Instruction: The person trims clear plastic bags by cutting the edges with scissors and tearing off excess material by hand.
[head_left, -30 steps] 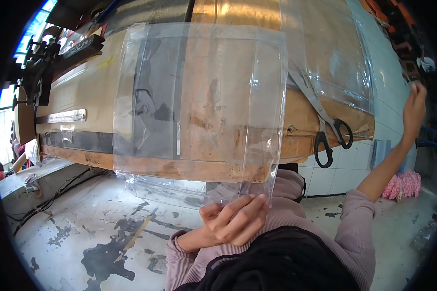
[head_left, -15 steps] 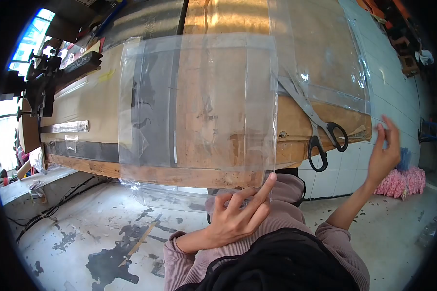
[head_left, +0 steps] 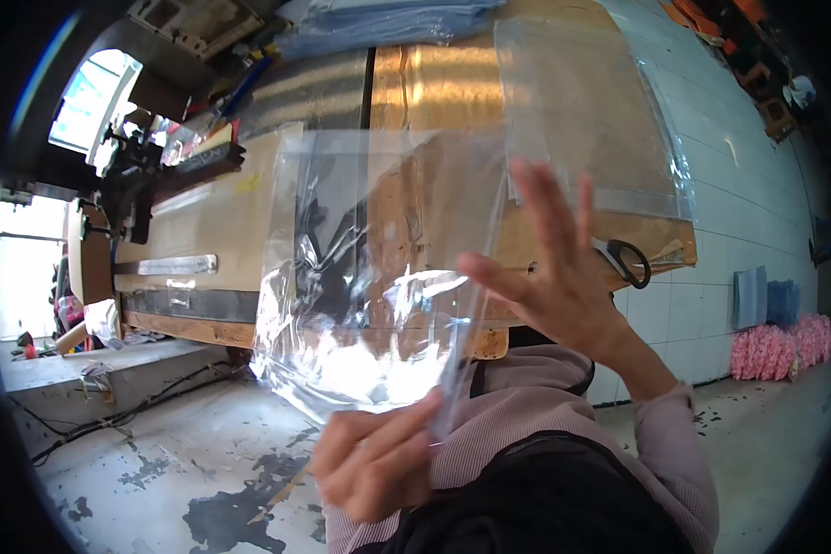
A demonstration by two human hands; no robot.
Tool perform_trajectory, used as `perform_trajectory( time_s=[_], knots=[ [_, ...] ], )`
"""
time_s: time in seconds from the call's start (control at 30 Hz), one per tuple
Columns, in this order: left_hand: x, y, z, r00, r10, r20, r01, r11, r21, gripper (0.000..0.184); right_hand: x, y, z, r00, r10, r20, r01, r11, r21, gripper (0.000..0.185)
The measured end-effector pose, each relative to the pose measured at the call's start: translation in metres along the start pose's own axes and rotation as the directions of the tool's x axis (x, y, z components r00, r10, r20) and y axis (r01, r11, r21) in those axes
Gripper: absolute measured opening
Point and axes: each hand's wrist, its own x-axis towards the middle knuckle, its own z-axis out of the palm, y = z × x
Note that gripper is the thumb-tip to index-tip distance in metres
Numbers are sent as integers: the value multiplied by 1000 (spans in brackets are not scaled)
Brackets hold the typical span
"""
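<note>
A clear plastic sheet or bag [head_left: 379,231], glossy with reflections, lies partly over the table, its near part raised and bent. My left hand [head_left: 377,457] is closed on its near right corner, thumb on top. My right hand [head_left: 563,277] hovers by the sheet's right edge, fingers spread and slightly blurred; nothing shows in it. Behind that hand lies a pair of black-handled scissors [head_left: 630,265], with the blades and one handle loop hidden. More clear plastic [head_left: 591,120] lies at the table's right side.
The wooden table [head_left: 189,330] carries a metal ruler [head_left: 166,265] at left. A dark clamp-like machine [head_left: 134,175] stands beyond it. Blue plastic sheets [head_left: 388,28] are stacked at the far edge. Pink bundles [head_left: 780,349] sit on the floor at right, near blue stacks [head_left: 764,297].
My left hand has gripped the sheet's near corner and lifted it, bending the plastic. My right hand has moved left from beyond the table's edge to beside the sheet, in front of the scissors.
</note>
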Motion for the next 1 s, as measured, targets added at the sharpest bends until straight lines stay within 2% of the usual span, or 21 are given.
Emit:
perform_trajectory(
  time_s=[0.07,0.1,0.13,0.17,0.2,0.23,0.27,0.33,0.37,0.47,0.53,0.57,0.6,0.63,0.67,0.73,0.8,0.83,0.9,0.97,1.0],
  knots=[
    [12,-2,-29,1000,0,-22,0,1000,6,7,29,-3,20,967,-79,-242,90,995,33,75],
    [13,-11,-41,991,63,-122,-51,994,95,7,42,-9,25,961,-110,-254,121,992,31,61],
    [16,-18,-43,941,76,-330,-38,992,121,9,56,-15,29,953,-141,-269,153,988,23,47],
    [18,-25,-44,848,86,-523,-15,990,140,16,69,-20,30,944,-174,-281,185,983,12,34],
    [23,-29,-54,773,119,-623,158,915,371,25,80,-23,27,934,-177,-309,204,977,56,25],
    [37,-36,-61,656,332,-678,52,876,479,24,90,-26,23,926,-178,-334,223,970,100,17],
    [50,-45,-67,498,520,-694,-28,809,587,23,100,-29,19,917,-177,-357,242,960,144,12],
    [51,-70,-80,245,796,-553,-58,582,811,27,133,-22,7,883,-64,-465,195,951,240,10],
    [49,-77,-67,235,753,-615,73,617,784,33,151,-14,0,859,-7,-512,180,940,290,10],
    [56,-102,-39,506,668,-546,134,564,815,58,191,25,-26,866,272,-420,-34,869,494,18],
    [58,-119,-6,775,199,-600,376,618,690,69,190,63,-54,907,373,-197,-146,716,683,25],
    [73,-110,11,829,-24,-558,275,888,370,71,197,110,-28,912,227,-342,32,792,610,24],
    [85,-99,29,884,-201,-422,200,979,-46,73,166,87,-97,824,560,-88,-319,586,745,26],
    [88,-96,41,910,-363,-203,284,899,-335,70,152,108,-103,798,593,-111,-368,624,690,25],
    [90,-94,54,896,-439,57,391,722,-571,67,130,142,-103,781,621,-69,-399,580,710,22],
    [93,-87,93,939,-289,185,341,716,-609,54,75,197,-100,771,628,-105,-410,617,672,33],
    [96,-77,118,942,-124,312,238,901,-362,46,29,231,-99,709,704,-47,-541,586,604,34],
    [98,-76,131,913,-118,390,253,915,-314,47,7,248,-95,674,739,25,-626,552,550,34],
    [95,-81,158,832,-108,544,266,938,-221,50,-31,280,-84,606,782,147,-781,551,293,38],
    [81,-94,175,861,-48,506,211,939,-270,52,-69,309,-86,605,795,30,-796,605,21,43],
    [80,-99,179,878,-18,479,177,941,-289,53,-83,316,-103,598,792,121,-782,545,302,46]
  ],
)
